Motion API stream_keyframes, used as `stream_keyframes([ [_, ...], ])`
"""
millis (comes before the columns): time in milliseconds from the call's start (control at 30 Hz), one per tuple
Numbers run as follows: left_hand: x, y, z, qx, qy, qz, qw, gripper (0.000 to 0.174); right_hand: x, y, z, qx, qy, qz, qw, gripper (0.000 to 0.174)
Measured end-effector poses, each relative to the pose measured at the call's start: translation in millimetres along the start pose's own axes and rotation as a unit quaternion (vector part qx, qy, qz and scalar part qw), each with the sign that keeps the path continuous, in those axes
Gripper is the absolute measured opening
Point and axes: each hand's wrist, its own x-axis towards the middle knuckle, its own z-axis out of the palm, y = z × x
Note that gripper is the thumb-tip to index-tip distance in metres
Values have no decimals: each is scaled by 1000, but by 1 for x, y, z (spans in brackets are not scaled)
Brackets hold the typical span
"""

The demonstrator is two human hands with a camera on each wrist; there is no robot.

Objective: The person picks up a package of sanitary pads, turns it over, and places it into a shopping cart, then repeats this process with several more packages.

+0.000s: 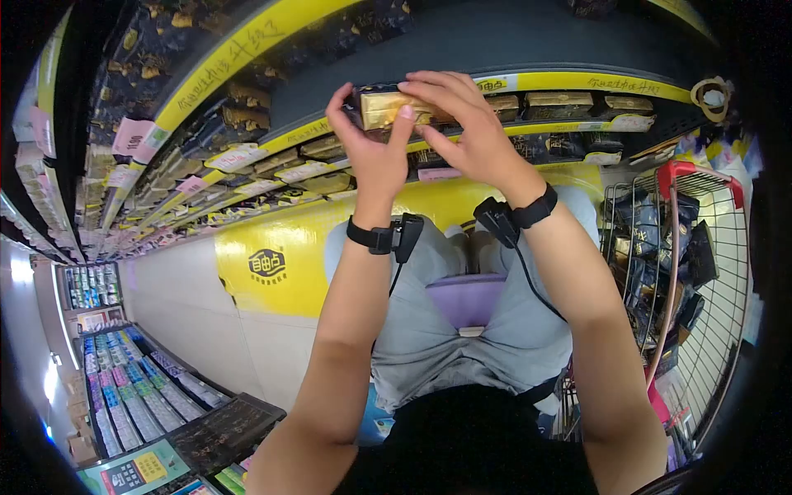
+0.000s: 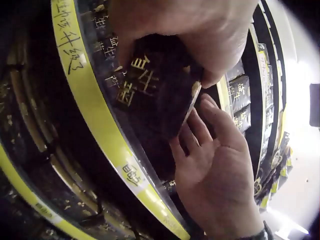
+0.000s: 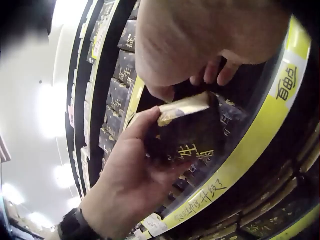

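Note:
A black pack of sanitary pads [image 1: 378, 109] with a gold end is up at the shelf front in the head view. My left hand [image 1: 375, 157] grips it, thumb over the gold end and fingers round the far side. Gold characters mark its dark face [image 2: 160, 100] in the left wrist view. My right hand [image 1: 477, 136] is at the pack's other end, its loosely extended fingers against the edge and its thumb apart below. In the right wrist view the left thumb presses beside the gold strip [image 3: 185, 109], while the right fingertips [image 3: 227, 74] show behind the pack.
Shelves with yellow label rails [image 1: 577, 81] hold rows of similar packs [image 1: 561, 103]. A wire shopping cart [image 1: 676, 177] with dark packs stands at the right. A purple stool [image 1: 466, 299] is between the knees. Low display bins [image 1: 148, 388] line the aisle at left.

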Motion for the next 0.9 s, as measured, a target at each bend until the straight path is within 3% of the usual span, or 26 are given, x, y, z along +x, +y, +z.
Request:
stream_keyframes([
  [133,33,-2,-15,140,79,55,986,78,-5,9,-8,-18,96,91,991,51],
  [167,40,7,-15,35,77,15,996,77,-9,13,-7,9,108,120,987,51],
  [300,79,4,-54,294,104,34,950,80,-13,21,-8,80,123,201,968,49],
  [367,98,7,-73,323,86,50,941,91,-13,25,-9,86,125,214,965,47],
  [433,115,6,-91,456,76,62,885,99,-14,32,-6,82,127,212,965,45],
  [633,151,-53,-127,542,76,103,831,112,-7,28,4,137,87,242,956,38],
  [667,154,-64,-131,595,91,101,792,112,-7,28,8,149,90,238,956,37],
  [800,158,-80,-143,661,115,106,734,109,-8,28,15,119,83,210,967,35],
  [900,154,-62,-131,731,99,62,672,103,-8,28,17,128,70,214,966,33],
])
